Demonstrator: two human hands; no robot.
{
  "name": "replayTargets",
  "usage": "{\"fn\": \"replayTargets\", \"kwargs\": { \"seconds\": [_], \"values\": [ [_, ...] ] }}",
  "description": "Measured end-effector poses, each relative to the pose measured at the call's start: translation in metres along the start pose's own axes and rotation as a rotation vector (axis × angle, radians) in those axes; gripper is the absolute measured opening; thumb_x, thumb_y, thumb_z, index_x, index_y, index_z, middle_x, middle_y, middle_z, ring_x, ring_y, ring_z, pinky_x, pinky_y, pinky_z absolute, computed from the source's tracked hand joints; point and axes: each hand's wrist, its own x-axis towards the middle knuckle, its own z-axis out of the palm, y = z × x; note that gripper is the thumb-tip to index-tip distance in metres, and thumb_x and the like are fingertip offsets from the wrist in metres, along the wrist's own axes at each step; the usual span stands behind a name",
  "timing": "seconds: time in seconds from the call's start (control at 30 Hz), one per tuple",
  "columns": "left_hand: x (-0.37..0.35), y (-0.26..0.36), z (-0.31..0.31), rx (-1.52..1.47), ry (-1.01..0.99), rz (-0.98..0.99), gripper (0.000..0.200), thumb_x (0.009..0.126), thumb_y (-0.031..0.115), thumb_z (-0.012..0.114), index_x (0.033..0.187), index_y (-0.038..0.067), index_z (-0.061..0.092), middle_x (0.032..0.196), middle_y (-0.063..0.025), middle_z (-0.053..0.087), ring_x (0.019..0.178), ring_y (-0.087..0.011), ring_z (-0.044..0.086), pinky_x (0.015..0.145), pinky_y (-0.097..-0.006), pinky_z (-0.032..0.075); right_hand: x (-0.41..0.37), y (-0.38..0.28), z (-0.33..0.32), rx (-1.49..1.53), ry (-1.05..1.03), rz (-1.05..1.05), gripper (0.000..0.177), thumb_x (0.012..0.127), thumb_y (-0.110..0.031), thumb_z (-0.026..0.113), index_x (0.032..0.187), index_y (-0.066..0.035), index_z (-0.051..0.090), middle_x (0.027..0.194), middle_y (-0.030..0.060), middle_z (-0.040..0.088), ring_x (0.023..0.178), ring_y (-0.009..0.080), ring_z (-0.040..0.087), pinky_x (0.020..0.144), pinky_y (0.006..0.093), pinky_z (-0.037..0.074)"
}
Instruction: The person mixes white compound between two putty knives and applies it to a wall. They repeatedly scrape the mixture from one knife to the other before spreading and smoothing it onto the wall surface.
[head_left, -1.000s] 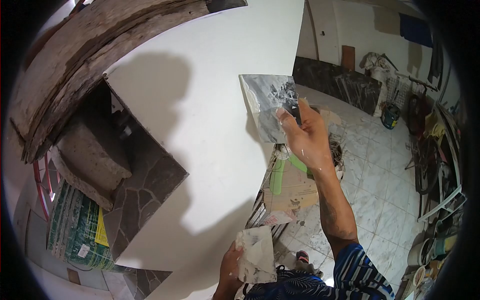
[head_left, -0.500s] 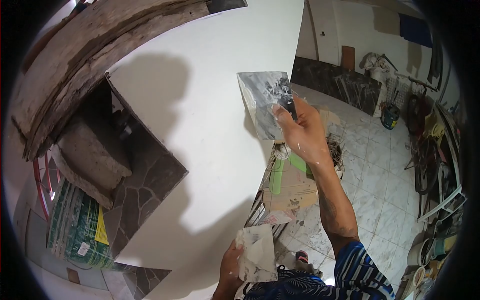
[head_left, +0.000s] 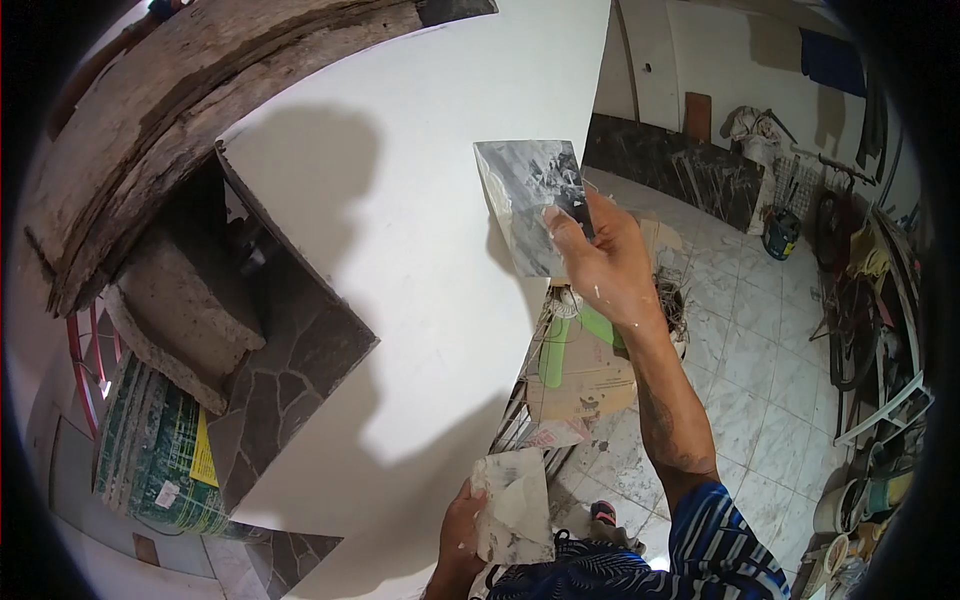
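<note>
My right hand (head_left: 612, 270) is closed on a flat rectangular putty spreader (head_left: 528, 195), grey to black and smeared with pale putty. The thumb lies across its near face, while the fingers go behind it and are partly hidden. Its left edge is at the smooth white wall panel (head_left: 440, 230), seemingly against it. Lower down, my left hand (head_left: 462, 530) grips a second flat square plate (head_left: 515, 505) by its left side. Whitish putty coats that plate. Only part of the left hand's fingers shows. White specks dot both hands.
Left of the panel stand a dark stone-patterned stepped edge (head_left: 285, 400), rough wooden planks (head_left: 220, 90) and a stack of green packs (head_left: 150, 460). Cardboard (head_left: 585, 380) lies below my right arm on the tiled floor (head_left: 760, 350). Clutter lines the right wall, including a bucket (head_left: 780, 235).
The spreader has risen very slightly against the white panel. Both hands keep the same grip, and the left hand has barely moved.
</note>
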Motion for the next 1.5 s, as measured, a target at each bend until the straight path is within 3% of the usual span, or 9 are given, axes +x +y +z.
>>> {"fn": "replayTargets", "kwargs": {
  "seconds": [0.37, 0.43, 0.63, 0.7, 0.8, 0.9, 1.17, 1.37, 1.5],
  "values": [
    [-0.004, 0.008, 0.014, -0.011, -0.028, 0.015, 0.042, 0.101, 0.015, 0.043, 0.14, -0.001, 0.042, 0.129, -0.0174, 0.059, 0.114, -0.0264, 0.064, 0.097, -0.0384, 0.055, -0.011, -0.002, -0.017, 0.014, -0.005, 0.114, 0.012, 0.096, -0.016, 0.063, 0.099, -0.005, 0.067, 0.081, -0.0081, 0.055, 0.073, 0.0037, 0.042, 0.066, 0.0229, 0.035],
    [-0.004, 0.009, 0.019, -0.005, 0.013, 0.012, 0.043, 0.101, 0.015, 0.043, 0.14, -0.001, 0.042, 0.128, -0.0171, 0.059, 0.113, -0.0262, 0.064, 0.097, -0.0374, 0.055, -0.01, 0.001, -0.021, 0.041, -0.007, 0.112, 0.015, 0.096, -0.016, 0.063, 0.098, -0.001, 0.067, 0.079, -0.0046, 0.058, 0.073, 0.0045, 0.045, 0.064, 0.024, 0.038],
    [-0.009, 0.02, 0.044, 0.147, 0.022, 0.138, 0.044, 0.101, 0.017, 0.043, 0.141, 0.0, 0.043, 0.131, -0.0154, 0.058, 0.116, -0.0241, 0.062, 0.099, -0.0366, 0.051, -0.037, 0.004, -0.055, 0.196, 0.017, 0.17, 0.016, 0.094, -0.016, 0.066, 0.096, -0.001, 0.068, 0.079, -0.0062, 0.059, 0.073, 0.0044, 0.046, 0.066, 0.0238, 0.038],
    [-0.005, 0.024, 0.043, 0.437, -0.051, 0.345, 0.052, 0.1, 0.025, 0.047, 0.144, -0.002, 0.042, 0.135, -0.0152, 0.057, 0.12, -0.0255, 0.06, 0.103, -0.0377, 0.048, -0.055, 0.014, -0.078, 0.202, 0.016, 0.217, 0.016, 0.093, -0.017, 0.067, 0.095, -0.001, 0.068, 0.08, -0.0069, 0.059, 0.073, 0.0047, 0.046, 0.066, 0.024, 0.038],
    [0.02, 0.028, 0.061, 0.021, -0.062, 0.289, 0.051, 0.1, 0.027, 0.046, 0.143, 0.0, 0.044, 0.137, -0.013, 0.055, 0.122, -0.0252, 0.058, 0.106, -0.0394, 0.044, -0.089, 0.025, -0.115, 0.139, 0.074, 0.298, 0.016, 0.092, -0.017, 0.068, 0.093, -0.001, 0.068, 0.079, -0.0071, 0.058, 0.073, 0.0052, 0.046, 0.066, 0.0239, 0.038],
    [0.04, 0.045, 0.099, 0.038, -0.152, 0.318, 0.049, 0.1, 0.027, 0.047, 0.141, 0.001, 0.047, 0.135, -0.0117, 0.058, 0.12, -0.0249, 0.059, 0.105, -0.0396, 0.044, -0.131, 0.031, -0.154, -0.019, 0.102, 0.366, 0.015, 0.091, -0.016, 0.068, 0.093, 0.0, 0.067, 0.079, -0.0063, 0.059, 0.074, 0.0051, 0.046, 0.067, 0.0238, 0.038],
    [0.113, 0.037, 0.184, -0.135, -0.382, 0.248, 0.041, 0.099, 0.027, 0.05, 0.13, 0.001, 0.053, 0.126, -0.0115, 0.061, 0.116, -0.0259, 0.061, 0.101, -0.0438, 0.048, -0.207, -0.028, -0.175, -0.214, 0.025, 0.265, 0.015, 0.091, -0.009, 0.063, 0.096, 0.005, 0.066, 0.082, 0.0051, 0.064, 0.075, 0.0111, 0.054, 0.066, 0.0284, 0.045],
    [0.128, 0.02, 0.21, -0.19, -0.381, 0.184, 0.041, 0.1, 0.024, 0.049, 0.133, -0.001, 0.049, 0.129, -0.0129, 0.059, 0.119, -0.027, 0.059, 0.104, -0.0452, 0.047, -0.215, -0.043, -0.159, -0.259, -0.073, 0.103, 0.02, 0.089, -0.004, 0.061, 0.105, 0.006, 0.068, 0.09, 0.0152, 0.068, 0.076, 0.0212, 0.063, 0.068, 0.0329, 0.049],
    [0.121, 0.017, 0.218, -0.215, -0.243, 0.171, 0.039, 0.097, 0.022, 0.05, 0.128, -0.003, 0.054, 0.125, -0.0146, 0.062, 0.115, -0.0294, 0.062, 0.101, -0.0469, 0.049, -0.216, -0.042, -0.144, -0.374, -0.122, 0.027, 0.042, 0.079, 0.003, 0.056, 0.12, 0.0, 0.069, 0.104, 0.0173, 0.068, 0.092, 0.0282, 0.066, 0.08, 0.0359, 0.053]
  ]
}}
